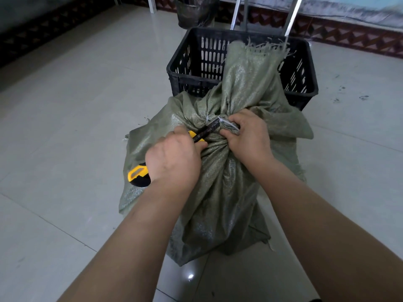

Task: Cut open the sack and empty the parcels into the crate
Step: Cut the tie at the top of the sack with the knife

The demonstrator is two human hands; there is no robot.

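Left hand (pixel 174 158): fingers curled tight round the knife (pixel 138 172) handle. The yellow butt sticks out behind the heel of the hand and the dark blade runs forward past the knuckles.
Right hand (pixel 248 138): fingers and thumb pinch the bunched neck of the sack (pixel 218 192), just beyond the blade tip.
Tie (pixel 226 123): white cord round the neck, at the right fingertips. The blade tip lies against or just beside it; cannot tell which.
Sack: green woven, stands on the floor (pixel 76 105) beneath both hands, still tied. Its frayed top flops away from the fingers over the crate's near rim.
Crate (pixel 196 62): black, slotted, just behind the sack, beyond both hands.
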